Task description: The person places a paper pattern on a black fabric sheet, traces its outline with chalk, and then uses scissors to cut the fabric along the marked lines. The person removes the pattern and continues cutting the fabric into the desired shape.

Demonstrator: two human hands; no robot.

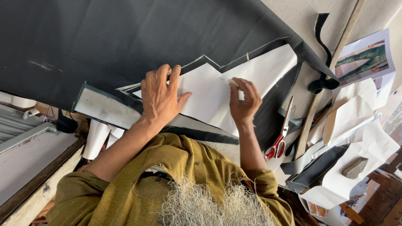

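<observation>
Fingers of right hand (244, 100) pinch one chalk (233, 83); left hand (161, 95) flat, splayed on one paper pattern (211, 98).

- scissors (279, 138), red handles, at three o'clock
- wooden stick (331, 71), at two o'clock
- printed picture (365, 56), at two o'clock
- black strip (320, 54), curled, at one o'clock
- paper cone (95, 139), at nine o'clock

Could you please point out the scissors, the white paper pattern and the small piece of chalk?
Scissors (279, 142): head view, on the red handles.
Paper pattern (209, 94): head view, bare middle between the hands.
Chalk (233, 83): head view, on its tip.
</observation>
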